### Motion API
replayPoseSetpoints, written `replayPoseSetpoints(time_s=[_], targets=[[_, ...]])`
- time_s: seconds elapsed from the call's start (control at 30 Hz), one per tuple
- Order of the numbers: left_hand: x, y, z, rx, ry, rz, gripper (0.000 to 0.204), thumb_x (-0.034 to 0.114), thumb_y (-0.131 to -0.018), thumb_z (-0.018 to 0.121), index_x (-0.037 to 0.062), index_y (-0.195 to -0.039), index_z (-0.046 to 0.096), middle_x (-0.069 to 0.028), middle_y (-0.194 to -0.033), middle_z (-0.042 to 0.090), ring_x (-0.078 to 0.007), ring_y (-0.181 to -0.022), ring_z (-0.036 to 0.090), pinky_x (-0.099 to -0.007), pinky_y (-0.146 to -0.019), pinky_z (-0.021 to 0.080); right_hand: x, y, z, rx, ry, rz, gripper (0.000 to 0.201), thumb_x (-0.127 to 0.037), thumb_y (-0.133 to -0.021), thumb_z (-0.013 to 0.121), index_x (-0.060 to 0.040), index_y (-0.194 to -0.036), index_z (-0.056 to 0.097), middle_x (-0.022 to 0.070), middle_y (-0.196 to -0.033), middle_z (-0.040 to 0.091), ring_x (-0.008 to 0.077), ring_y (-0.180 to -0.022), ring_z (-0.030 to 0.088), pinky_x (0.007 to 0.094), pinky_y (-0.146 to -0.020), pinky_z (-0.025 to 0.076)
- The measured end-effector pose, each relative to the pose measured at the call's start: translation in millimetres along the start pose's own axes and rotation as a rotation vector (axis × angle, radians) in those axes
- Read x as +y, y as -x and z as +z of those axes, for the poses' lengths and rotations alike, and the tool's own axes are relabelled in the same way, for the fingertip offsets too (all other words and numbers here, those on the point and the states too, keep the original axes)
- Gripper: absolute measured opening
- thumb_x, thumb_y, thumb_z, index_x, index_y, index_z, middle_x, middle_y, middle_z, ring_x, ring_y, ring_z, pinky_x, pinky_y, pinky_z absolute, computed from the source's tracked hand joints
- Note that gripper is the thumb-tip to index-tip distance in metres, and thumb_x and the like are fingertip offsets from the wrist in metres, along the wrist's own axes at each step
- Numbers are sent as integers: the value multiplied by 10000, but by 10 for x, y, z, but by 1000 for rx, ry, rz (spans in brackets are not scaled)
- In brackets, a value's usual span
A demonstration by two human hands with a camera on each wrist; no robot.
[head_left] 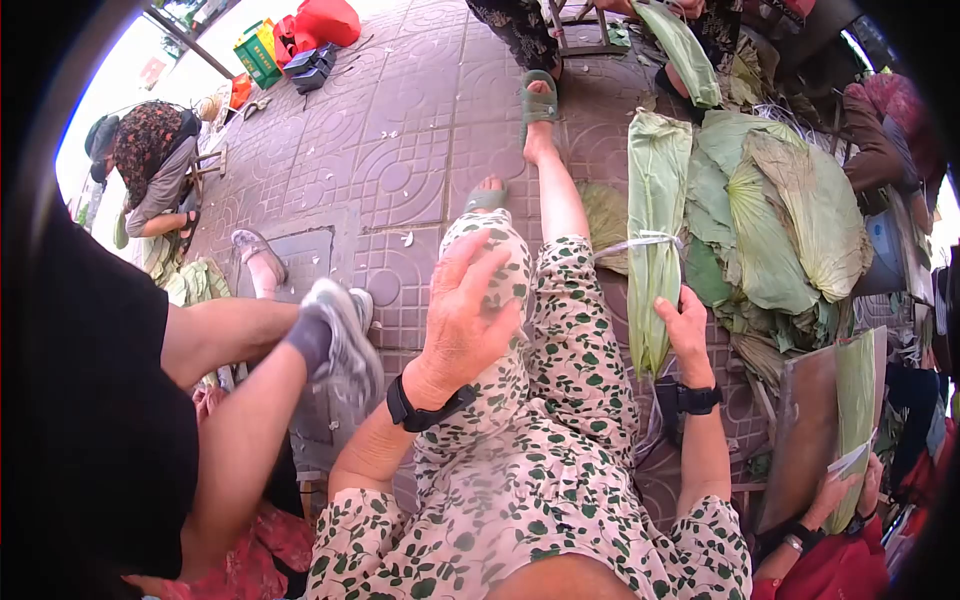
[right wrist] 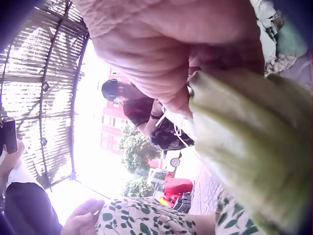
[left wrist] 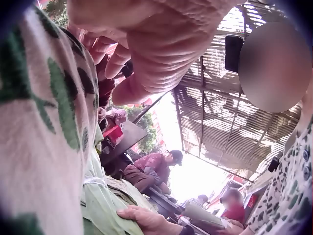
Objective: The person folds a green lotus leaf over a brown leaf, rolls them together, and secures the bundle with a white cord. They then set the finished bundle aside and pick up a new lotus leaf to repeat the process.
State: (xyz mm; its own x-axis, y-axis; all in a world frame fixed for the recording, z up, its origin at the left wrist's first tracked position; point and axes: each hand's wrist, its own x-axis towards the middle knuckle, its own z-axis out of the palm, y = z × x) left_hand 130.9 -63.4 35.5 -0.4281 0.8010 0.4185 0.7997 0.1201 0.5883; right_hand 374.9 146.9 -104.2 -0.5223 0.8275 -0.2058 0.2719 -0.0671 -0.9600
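Observation:
In the head view my right hand grips the lower end of a long folded bundle of green leaves, thumb lying over its edge. White string is tied round the bundle's middle. The same leaf bundle fills the right side of the right wrist view, held under the right palm. My left hand is over the left thigh and knee, its fingers extended and spread, holding nothing. Its palm shows at the top of the left wrist view.
A pile of large, partly dried leaves lies to the right of the bundle. Another person's leg and sneaker are close on the left. At lower right, a person holds a tied leaf bundle by a board. Bags stand far off.

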Motion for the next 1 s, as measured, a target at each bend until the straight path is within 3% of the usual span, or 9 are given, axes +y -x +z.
replayPoseSetpoints(time_s=[0.1,0.17,0.3,0.5,0.57,0.63,0.7,0.83,1.0], targets=[[2,-44,98,-36,-14,31,506,51,-669,688,38,-1160,565,-169,-1316,461,-367,-1236,418,-445,-1035,321,-324,131,183,-56,-76,-50,300,-153,-857,641,31,-1085,578,46,-968,633,95,-841,562,263,-771,466],[-15,-36,136,-69,-35,67,512,57,-665,686,42,-1162,566,-165,-1307,467,-365,-1246,409,-450,-1037,313,-519,212,342,-175,-319,-17,312,-166,-865,639,32,-1096,572,39,-974,630,82,-840,558,247,-766,464],[-20,-30,163,-80,-45,67,513,57,-656,682,39,-1157,571,-164,-1305,466,-362,-1253,403,-454,-1035,309,-648,343,587,-263,-369,89,316,-172,-877,621,38,-1105,565,42,-968,628,72,-842,555,240,-761,464],[-4,-27,151,-70,-121,69,510,61,-644,675,40,-1144,581,-157,-1306,469,-354,-1252,407,-457,-1034,295,-668,421,822,-333,-159,38,336,-192,-873,604,50,-1101,553,72,-948,631,117,-841,571,281,-750,473],[-17,-25,157,-74,-130,68,503,65,-643,673,42,-1138,586,-153,-1306,471,-350,-1253,407,-455,-1033,294,-701,394,875,-378,-29,-18,419,-221,-884,624,65,-1175,530,72,-1032,624,113,-913,558,275,-810,468],[-25,-23,160,-72,-139,69,497,69,-642,671,44,-1132,591,-150,-1306,474,-346,-1254,407,-453,-1032,293,-661,368,982,-359,109,-83,438,-242,-882,626,50,-1193,528,119,-1036,636,179,-915,592,310,-817,469],[-33,-16,163,-52,-120,72,477,82,-645,676,53,-1116,603,-141,-1303,484,-342,-1248,414,-451,-1024,305,-703,362,1080,-326,275,-148,383,-298,-847,590,15,-1064,544,219,-922,627,346,-835,615,395,-744,466],[-79,-1,185,-35,-101,80,467,92,-645,685,65,-1106,613,-132,-1301,494,-339,-1241,423,-449,-1015,318,-739,337,1113,-375,318,-106,408,-286,-891,602,18,-1158,549,209,-992,627,324,-909,607,375,-791,462],[-65,-18,258,-68,-40,109,450,100,-659,686,77,-1103,618,-122,-1305,494,-337,-1240,423,-440,-1008,328,-836,301,1036,-380,342,-116,419,-317,-873,594,11,-1127,546,206,-958,630,355,-872,606,396,-775,464]])
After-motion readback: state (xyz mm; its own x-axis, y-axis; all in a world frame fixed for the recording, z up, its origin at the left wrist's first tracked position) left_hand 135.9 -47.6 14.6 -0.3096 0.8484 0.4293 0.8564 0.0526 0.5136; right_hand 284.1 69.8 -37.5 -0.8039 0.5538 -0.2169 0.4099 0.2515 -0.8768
